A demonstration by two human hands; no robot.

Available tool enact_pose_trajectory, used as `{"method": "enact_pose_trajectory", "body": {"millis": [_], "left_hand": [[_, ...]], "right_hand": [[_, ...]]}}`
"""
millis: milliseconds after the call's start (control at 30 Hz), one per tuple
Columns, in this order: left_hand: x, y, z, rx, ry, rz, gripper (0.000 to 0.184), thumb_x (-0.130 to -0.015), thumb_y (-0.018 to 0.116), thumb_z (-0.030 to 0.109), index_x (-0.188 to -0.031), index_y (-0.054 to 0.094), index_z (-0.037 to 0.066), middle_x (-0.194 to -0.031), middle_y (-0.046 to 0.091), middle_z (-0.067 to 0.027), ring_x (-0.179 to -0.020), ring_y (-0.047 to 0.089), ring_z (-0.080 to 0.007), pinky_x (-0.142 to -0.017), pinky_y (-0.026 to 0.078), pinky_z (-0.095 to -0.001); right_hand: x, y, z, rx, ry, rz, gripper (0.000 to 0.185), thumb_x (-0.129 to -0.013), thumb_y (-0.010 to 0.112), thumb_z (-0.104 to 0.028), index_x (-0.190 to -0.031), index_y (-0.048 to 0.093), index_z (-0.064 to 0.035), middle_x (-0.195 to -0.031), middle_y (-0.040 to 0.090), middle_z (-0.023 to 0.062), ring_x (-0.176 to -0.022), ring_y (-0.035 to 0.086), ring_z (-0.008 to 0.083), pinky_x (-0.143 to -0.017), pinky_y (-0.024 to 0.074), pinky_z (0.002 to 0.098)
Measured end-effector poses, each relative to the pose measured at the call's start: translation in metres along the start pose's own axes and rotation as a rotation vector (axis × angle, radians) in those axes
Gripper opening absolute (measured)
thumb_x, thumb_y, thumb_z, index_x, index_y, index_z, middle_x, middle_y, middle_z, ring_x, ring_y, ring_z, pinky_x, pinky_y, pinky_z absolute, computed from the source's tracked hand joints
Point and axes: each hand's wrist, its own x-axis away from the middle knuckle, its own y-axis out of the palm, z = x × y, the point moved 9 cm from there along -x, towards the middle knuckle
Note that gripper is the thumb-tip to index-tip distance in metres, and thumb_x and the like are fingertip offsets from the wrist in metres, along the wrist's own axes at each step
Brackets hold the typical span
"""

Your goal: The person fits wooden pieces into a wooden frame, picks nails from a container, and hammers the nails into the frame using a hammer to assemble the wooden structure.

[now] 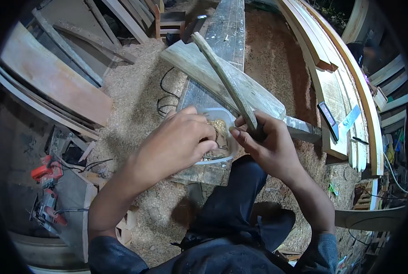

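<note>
Curled over a white plastic tub (232,137), my left hand (179,139) has its fingers drawn in towards the thumb. Whether anything is pinched between them is hidden. Inside the tub lie sawdust-coloured bits and small thin metal pieces (222,147) that look like nails. A long narrow wooden stick (227,80) is gripped at its lower end by my right hand (270,144), just right of the tub. The stick slants up and left above a wide wooden board (204,68), which lies across the narrow workbench (199,95).
Stacked planks (325,82) on the right carry a phone (328,121) and a black pen (360,140). More boards (53,73) lean at left. Red power tools (47,171) sit at lower left. A black cable (164,93) lies beside the bench on sawdust-covered ground (135,86).
</note>
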Motion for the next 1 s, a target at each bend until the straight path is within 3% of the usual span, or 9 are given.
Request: {"method": "enact_pose_trajectory", "body": {"millis": [167,233,333,433,767,833,1000], "left_hand": [[0.011,-0.027,-0.012,0.196,-0.046,0.210,0.021,-0.080,0.076,0.020,-0.096,0.074,0.006,-0.087,0.068,-0.0092,-0.101,0.058,-0.0268,-0.089,0.044,-0.0389],[0.014,-0.022,0.004,-0.067,0.139,0.067,0.022,-0.080,0.076,0.020,-0.096,0.074,0.006,-0.088,0.067,-0.0085,-0.097,0.057,-0.0273,-0.087,0.045,-0.0396],[0.004,-0.014,-0.001,-0.111,0.060,-0.076,0.021,-0.079,0.076,0.021,-0.095,0.075,0.008,-0.090,0.066,-0.0069,-0.093,0.055,-0.0272,-0.087,0.044,-0.0403],[-0.004,-0.010,0.000,-0.192,0.065,-0.093,0.019,-0.077,0.077,0.021,-0.092,0.076,0.009,-0.088,0.064,-0.0053,-0.091,0.053,-0.0262,-0.087,0.043,-0.0399],[-0.006,-0.006,0.011,-0.132,0.227,-0.021,0.011,-0.080,0.074,0.019,-0.087,0.075,0.012,-0.087,0.062,-0.0041,-0.093,0.052,-0.0248,-0.087,0.040,-0.0387],[-0.006,-0.004,0.013,-0.189,0.231,0.001,0.012,-0.082,0.072,0.021,-0.084,0.072,0.009,-0.088,0.061,-0.0053,-0.095,0.051,-0.0256,-0.087,0.040,-0.0394],[-0.004,-0.002,0.019,-0.335,0.258,0.008,0.013,-0.086,0.068,0.019,-0.087,0.067,0.006,-0.090,0.060,-0.0075,-0.096,0.051,-0.0276,-0.088,0.040,-0.0408]], "right_hand": [[0.000,0.003,0.001,-0.057,0.053,0.002,0.015,-0.096,0.067,-0.004,-0.107,0.061,0.0045,-0.089,0.063,0.0002,-0.079,0.056,0.0017,-0.064,0.0461,0.0184],[-0.001,0.003,0.000,-0.081,0.015,0.020,0.021,-0.095,0.067,-0.004,-0.113,0.060,0.0052,-0.092,0.065,0.0019,-0.084,0.060,0.0033,-0.067,0.0497,0.0196],[0.000,0.005,-0.001,0.004,0.107,-0.029,0.025,-0.095,0.067,-0.003,-0.117,0.058,0.0061,-0.098,0.066,0.0044,-0.092,0.063,0.0056,-0.074,0.0538,0.0213],[0.000,0.005,-0.005,0.020,-0.015,-0.005,0.024,-0.095,0.066,-0.002,-0.117,0.057,0.0063,-0.102,0.066,0.0059,-0.097,0.063,0.0070,-0.079,0.0549,0.0220],[0.001,0.007,-0.003,-0.074,0.082,-0.018,0.018,-0.097,0.063,-0.001,-0.114,0.057,0.0050,-0.102,0.066,0.0057,-0.099,0.062,0.0066,-0.081,0.0534,0.0210],[0.000,0.007,-0.006,-0.049,0.065,-0.009,0.019,-0.095,0.062,0.002,-0.111,0.058,0.0102,-0.101,0.069,0.0131,-0.100,0.062,0.0090,-0.083,0.0527,0.0274],[0.001,0.007,0.004,-0.136,0.030,0.018,0.017,-0.095,0.062,0.002,-0.111,0.059,0.0091,-0.099,0.069,0.0120,-0.098,0.062,0.0082,-0.080,0.0524,0.0268]]}}
